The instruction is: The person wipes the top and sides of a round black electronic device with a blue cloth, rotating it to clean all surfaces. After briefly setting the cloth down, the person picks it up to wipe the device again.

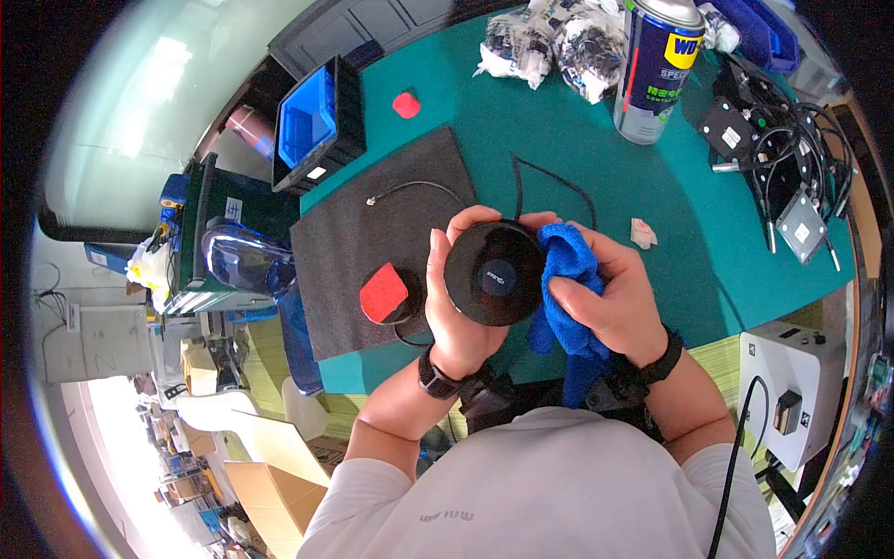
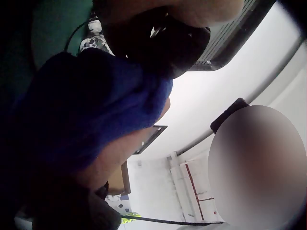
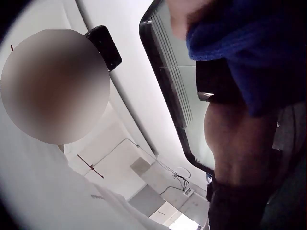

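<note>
In the head view my left hand [image 1: 454,337] holds a round black disc-shaped device [image 1: 494,279], its glossy face with a small central label turned up. My right hand [image 1: 615,303] pinches a blue cloth [image 1: 570,270] at the device's right edge, thumb on top, with the rest hanging below. A black cable [image 1: 559,170] loops on the table beyond the hands. In the left wrist view the cloth [image 2: 105,100] lies close beside the dark device [image 2: 163,48]. The right wrist view has the cloth [image 3: 259,52] bunched at the top right, partly covering the device.
Left of the hands, a dark mat [image 1: 345,233] bears a red-topped round piece [image 1: 384,293] and a thin cable end [image 1: 410,184]. Beyond stand a blue-lined bin [image 1: 312,121], plastic-wrapped bundles [image 1: 587,51] and a WD-40 spray can [image 1: 652,84]. Tangled cables with dark plates [image 1: 792,140] lie right.
</note>
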`<state>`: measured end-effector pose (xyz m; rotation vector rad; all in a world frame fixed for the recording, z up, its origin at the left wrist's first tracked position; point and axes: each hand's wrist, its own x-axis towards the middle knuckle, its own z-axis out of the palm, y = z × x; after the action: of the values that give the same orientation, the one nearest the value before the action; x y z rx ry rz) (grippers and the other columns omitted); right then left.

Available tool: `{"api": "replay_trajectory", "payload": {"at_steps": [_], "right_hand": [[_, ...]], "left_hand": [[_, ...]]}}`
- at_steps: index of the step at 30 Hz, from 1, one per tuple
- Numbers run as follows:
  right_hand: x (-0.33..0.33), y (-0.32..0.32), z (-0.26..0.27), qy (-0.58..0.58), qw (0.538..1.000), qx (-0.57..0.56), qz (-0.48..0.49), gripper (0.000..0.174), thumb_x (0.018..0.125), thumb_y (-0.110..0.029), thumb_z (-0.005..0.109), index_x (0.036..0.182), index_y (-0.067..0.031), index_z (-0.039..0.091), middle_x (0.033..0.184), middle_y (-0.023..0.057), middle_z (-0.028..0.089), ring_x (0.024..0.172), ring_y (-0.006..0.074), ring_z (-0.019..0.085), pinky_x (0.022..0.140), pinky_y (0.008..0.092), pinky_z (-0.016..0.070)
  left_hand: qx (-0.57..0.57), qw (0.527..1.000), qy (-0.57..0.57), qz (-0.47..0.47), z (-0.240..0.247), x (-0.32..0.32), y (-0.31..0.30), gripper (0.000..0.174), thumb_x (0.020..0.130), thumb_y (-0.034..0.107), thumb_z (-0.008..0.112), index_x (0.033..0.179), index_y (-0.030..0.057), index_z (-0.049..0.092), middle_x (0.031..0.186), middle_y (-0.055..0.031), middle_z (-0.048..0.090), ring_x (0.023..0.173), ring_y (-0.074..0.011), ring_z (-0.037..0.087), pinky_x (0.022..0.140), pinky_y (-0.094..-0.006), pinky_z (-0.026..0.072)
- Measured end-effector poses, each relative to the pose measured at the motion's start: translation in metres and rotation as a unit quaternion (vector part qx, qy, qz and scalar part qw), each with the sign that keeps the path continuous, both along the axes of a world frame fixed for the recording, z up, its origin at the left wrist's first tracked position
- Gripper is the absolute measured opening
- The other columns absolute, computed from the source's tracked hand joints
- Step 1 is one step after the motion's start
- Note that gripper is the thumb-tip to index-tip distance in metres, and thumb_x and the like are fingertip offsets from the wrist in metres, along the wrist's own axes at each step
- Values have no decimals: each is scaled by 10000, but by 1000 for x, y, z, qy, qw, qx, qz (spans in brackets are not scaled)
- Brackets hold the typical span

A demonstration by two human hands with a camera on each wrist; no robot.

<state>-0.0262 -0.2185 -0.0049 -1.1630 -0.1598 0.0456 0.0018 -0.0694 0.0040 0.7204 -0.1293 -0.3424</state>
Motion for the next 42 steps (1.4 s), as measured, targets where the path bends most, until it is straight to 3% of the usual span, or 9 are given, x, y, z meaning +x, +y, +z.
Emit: {"api": "replay_trajectory", "payload": {"at_steps": [12,17,22,28,32,34,42], "right_hand": [[3,-2,-6,-31,999,-5,20,146,772,-63,659,803,-39,519,884,4,514,866,97,479,786,257,396],[2,-2,-1,3,1000,1,25,159,801,-62,633,947,-21,587,1115,26,582,890,63,500,791,232,417],[-1,-8,4,88,993,47,57,277,827,-78,624,1096,-21,598,1066,-5,612,788,24,500,684,195,431],[3,-9,-1,123,990,49,43,303,846,-101,626,1140,-32,602,994,-20,627,750,17,508,656,180,427],[2,-7,-1,133,988,72,38,316,856,-127,631,1157,-37,600,984,-15,631,762,18,521,660,178,427],[2,-8,-1,133,988,67,41,318,855,-137,635,1156,-39,601,976,-17,631,768,20,524,666,182,432],[4,-12,1,161,985,35,55,331,855,-159,645,1165,-51,601,883,-43,612,743,24,533,659,197,451]], "left_hand": [[47,998,-9,39,-10,0,7,461,954,486,251,1119,106,451,1111,-265,548,1106,-410,503,961,-487,400],[75,996,-25,49,-12,1,11,469,951,490,255,1105,96,457,1065,-239,569,1057,-368,540,928,-447,432],[99,992,-44,64,-4,-1,7,490,949,495,271,1085,70,476,1030,-192,601,925,-263,595,836,-368,482],[155,984,-71,42,1,-1,6,496,952,490,269,1074,66,496,1030,-190,611,912,-257,602,820,-363,485],[157,986,-52,25,5,-3,8,498,953,487,267,1073,63,500,1035,-188,611,917,-254,601,832,-358,478],[117,992,-50,18,3,0,9,526,966,459,243,1100,11,483,1072,-195,584,944,-231,583,858,-334,453],[133,990,-51,11,2,2,9,522,958,470,274,1096,16,492,1057,-176,598,951,-230,591,853,-334,463]]}}
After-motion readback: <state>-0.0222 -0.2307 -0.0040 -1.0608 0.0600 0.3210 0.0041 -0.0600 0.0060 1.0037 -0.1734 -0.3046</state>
